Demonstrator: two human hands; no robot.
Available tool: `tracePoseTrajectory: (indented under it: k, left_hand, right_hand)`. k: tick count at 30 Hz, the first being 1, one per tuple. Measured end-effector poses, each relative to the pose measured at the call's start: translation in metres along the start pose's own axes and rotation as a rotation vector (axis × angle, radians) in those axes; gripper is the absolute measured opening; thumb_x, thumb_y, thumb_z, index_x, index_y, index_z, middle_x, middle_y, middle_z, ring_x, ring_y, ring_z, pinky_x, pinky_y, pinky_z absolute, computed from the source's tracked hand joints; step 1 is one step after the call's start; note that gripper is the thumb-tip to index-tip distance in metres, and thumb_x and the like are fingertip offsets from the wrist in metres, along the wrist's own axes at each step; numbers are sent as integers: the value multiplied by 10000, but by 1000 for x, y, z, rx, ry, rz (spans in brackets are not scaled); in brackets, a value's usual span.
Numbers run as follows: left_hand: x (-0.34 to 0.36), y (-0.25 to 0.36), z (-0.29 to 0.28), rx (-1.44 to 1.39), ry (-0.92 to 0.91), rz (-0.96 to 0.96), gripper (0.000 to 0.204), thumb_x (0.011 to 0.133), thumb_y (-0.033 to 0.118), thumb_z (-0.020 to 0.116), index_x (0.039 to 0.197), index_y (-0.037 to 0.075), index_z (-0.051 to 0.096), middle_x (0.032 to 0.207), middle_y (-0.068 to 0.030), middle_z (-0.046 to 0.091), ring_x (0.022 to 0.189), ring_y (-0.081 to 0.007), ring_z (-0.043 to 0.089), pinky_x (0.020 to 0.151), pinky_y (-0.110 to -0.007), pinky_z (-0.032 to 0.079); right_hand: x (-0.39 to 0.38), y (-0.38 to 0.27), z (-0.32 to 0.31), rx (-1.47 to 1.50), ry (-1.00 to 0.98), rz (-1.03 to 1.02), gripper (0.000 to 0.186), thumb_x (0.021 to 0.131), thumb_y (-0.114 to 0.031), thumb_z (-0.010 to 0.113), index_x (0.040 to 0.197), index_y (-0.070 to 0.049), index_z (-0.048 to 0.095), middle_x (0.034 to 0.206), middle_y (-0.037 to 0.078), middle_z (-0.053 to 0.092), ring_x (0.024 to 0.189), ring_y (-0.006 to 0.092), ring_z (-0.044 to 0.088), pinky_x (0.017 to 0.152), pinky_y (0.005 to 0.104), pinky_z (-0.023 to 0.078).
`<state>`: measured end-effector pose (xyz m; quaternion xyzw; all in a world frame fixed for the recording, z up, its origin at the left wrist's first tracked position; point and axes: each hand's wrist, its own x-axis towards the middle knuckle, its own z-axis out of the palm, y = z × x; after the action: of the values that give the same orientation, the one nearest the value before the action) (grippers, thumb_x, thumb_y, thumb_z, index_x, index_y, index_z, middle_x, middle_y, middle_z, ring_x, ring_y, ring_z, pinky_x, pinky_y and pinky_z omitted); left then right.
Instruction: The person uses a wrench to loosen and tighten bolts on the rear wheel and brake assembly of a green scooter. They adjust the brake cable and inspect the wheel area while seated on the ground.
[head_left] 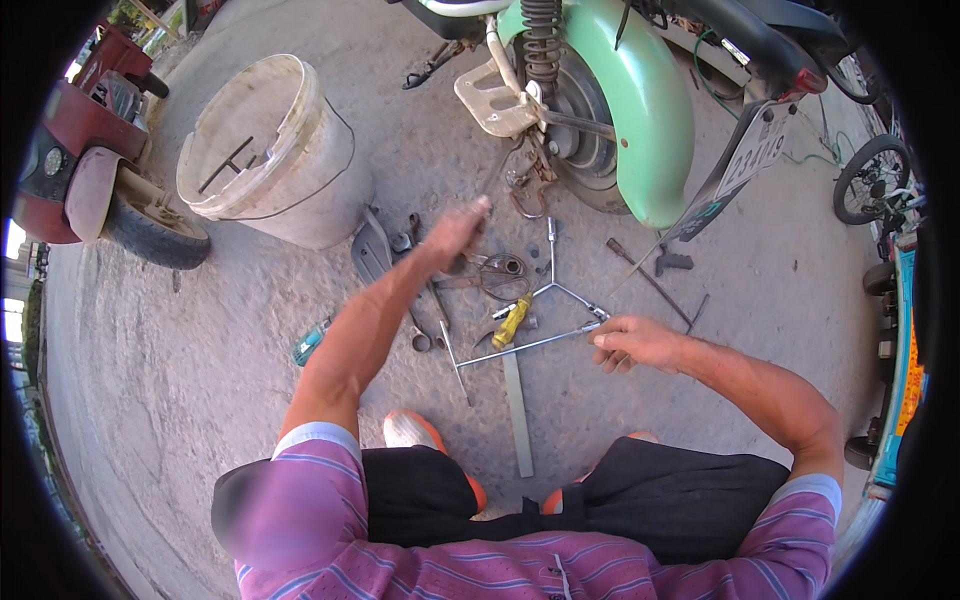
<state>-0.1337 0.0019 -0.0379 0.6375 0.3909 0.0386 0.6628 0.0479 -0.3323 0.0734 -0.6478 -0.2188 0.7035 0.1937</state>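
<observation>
Fingers of right hand (632, 343) pinch T-handle wrench (520, 347); left hand (452, 233) reaches forward.

Beside you sits a white bucket (270, 150), a green scooter's rear fender (645, 110) ahead (licence plate (755, 150) attached), a red vehicle (75, 150) left.

Bare concrete (180, 400) left of hands is open; bucket (270, 150), scooter wheel (590, 130) & strewn tools (500, 275) block ahead.
</observation>
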Motion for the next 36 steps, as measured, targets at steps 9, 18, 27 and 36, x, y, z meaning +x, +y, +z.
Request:
tracePoseTrajectory:
  k: [9,18,27,36]
  left_hand:
    - [-76,127,123,-1287,-285,-228,573,1078,648,378,940,105,493,666,-2,409,585,-180,441,682,-397,503]
    - [-93,71,118,-698,-56,-250,606,1075,644,395,925,70,519,641,-61,475,511,-210,468,493,-417,482]
    - [-39,-5,53,-153,63,-17,639,1098,581,390,793,42,549,555,-64,519,441,-171,491,438,-351,434]
    - [0,-8,5,98,75,136,676,1088,598,396,801,13,578,545,-70,536,419,-169,498,438,-330,408]
  right_hand:
    - [-4,19,-7,47,37,34,471,1037,-382,596,1333,-16,603,1125,94,699,967,181,678,819,343,547]
    - [-5,45,-30,60,62,10,401,1056,-326,558,1315,-25,612,1146,111,691,968,182,681,818,336,540]
    - [-8,67,-40,62,95,1,440,1038,-368,592,1247,14,655,1126,119,711,973,200,695,822,355,561]
    - [-6,64,-38,40,119,9,434,1021,-369,594,1240,0,659,1121,117,711,981,199,699,839,353,567]
